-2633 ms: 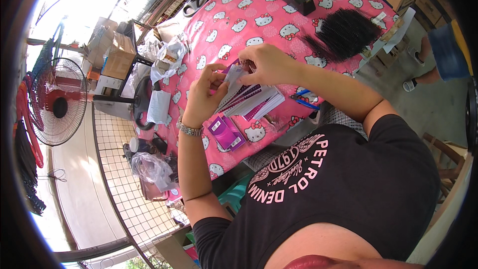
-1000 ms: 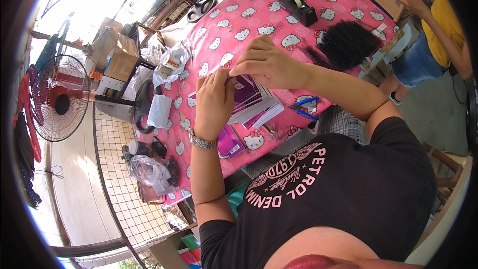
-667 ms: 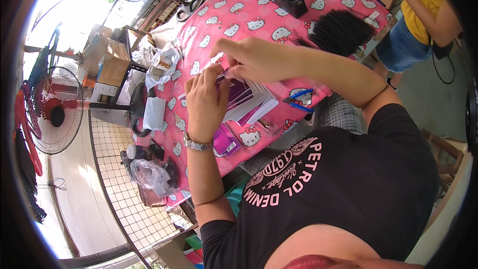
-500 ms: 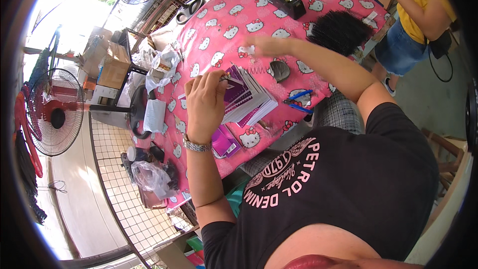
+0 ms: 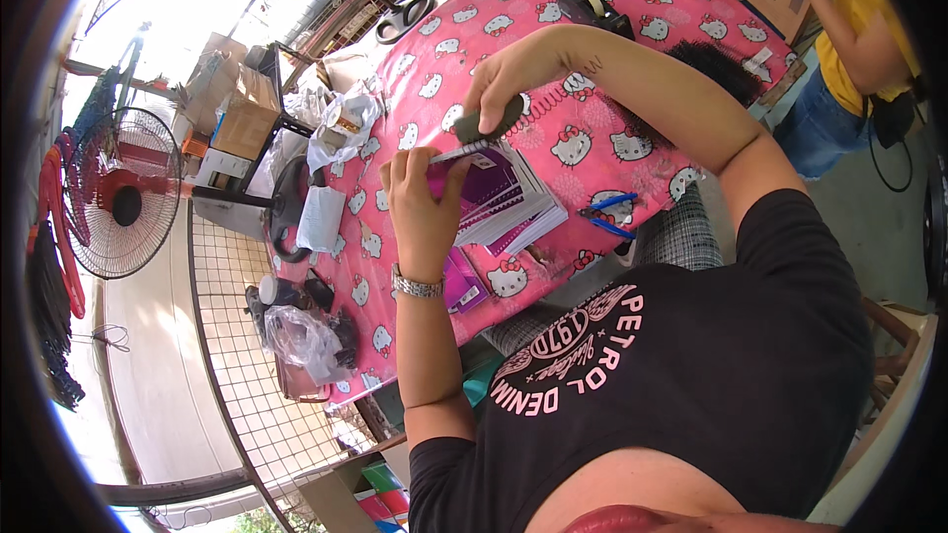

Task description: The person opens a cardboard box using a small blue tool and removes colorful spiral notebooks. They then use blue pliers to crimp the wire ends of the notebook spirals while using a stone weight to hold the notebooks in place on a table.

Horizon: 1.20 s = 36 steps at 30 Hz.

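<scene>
My left hand (image 5: pixel 420 202), with a metal watch at the wrist, grips a purple-covered notebook (image 5: pixel 444 176) by its edge, thumb on the near side. Closed around a dark grey-green rounded block (image 5: pixel 478 126), my right hand (image 5: pixel 518 71) presses it near the notebook's far edge. From beside the block a thin dark spiral coil (image 5: pixel 555 99) runs right, toward my forearm. Below the hands lies a stack of purple and white punched notebooks (image 5: pixel 518 212). Another purple notebook (image 5: pixel 464 283) lies nearer me. How the coil meets the notebook's holes is too small to tell.
Blue-handled pliers (image 5: pixel 609 215) lie right of the stack. A tape dispenser (image 5: pixel 595 12) and a bundle of black coils (image 5: pixel 719 71) sit farther off. Left are plastic bags (image 5: pixel 344 128) and a standing fan (image 5: pixel 123 199). A person in yellow (image 5: pixel 869 35) stands at far right.
My right hand has come left and taken up the grey-green block, which lay on the table. The left hand has tilted the notebook up; the coil now trails right of the block.
</scene>
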Available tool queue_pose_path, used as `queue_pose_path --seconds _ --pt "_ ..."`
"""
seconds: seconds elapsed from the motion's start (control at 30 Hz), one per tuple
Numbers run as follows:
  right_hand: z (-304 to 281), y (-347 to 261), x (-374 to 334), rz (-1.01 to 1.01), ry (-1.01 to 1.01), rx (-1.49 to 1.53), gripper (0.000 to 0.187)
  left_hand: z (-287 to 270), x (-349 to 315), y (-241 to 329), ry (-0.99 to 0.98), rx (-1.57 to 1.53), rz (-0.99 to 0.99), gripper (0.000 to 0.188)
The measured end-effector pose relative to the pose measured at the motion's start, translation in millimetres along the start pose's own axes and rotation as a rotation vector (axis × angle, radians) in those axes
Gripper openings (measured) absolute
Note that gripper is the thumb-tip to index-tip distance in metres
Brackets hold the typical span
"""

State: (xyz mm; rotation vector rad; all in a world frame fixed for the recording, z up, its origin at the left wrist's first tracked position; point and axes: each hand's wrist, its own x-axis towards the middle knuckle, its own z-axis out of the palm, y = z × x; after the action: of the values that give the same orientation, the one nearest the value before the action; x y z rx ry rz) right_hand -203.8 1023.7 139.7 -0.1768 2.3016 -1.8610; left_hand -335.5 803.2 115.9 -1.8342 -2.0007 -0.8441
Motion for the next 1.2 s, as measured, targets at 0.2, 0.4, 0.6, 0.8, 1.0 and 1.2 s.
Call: queue_pose_path --seconds 0.2,0.4,0.6,0.8,1.0,1.2 --pt "-0.1 -6.6 2.7 0.092 0.031 -0.281 0.046 -2.8 -3.9 -3.5 0.030 -0.024 -0.001 0.027" --pt "-8.7 -16.9 18.6 0.104 -0.076 -0.298 0.048 -7.3 -6.0 -27.1 0.033 -0.177 -0.108 0.025" --pt "-1.8 -14.3 20.6 -0.109 -0.035 0.098 0.052 -12.1 -5.2 -25.7 0.003 -0.174 -0.102 0.023" --pt "-8.5 -6.4 32.7 -0.151 -0.084 0.092 0.053 -16.8 -1.4 -29.8 -0.072 -0.183 -0.136 0.022" --pt "-14.6 -3.2 43.7 -0.058 -0.015 -0.055 0.059 -16.7 3.9 -26.8 -0.154 -0.350 -0.313 0.026" --pt "-2.8 -18.4 43.3 -0.045 -0.067 -0.021 0.049 -16.6 4.7 -28.1 -0.129 -0.434 -0.308 0.026"
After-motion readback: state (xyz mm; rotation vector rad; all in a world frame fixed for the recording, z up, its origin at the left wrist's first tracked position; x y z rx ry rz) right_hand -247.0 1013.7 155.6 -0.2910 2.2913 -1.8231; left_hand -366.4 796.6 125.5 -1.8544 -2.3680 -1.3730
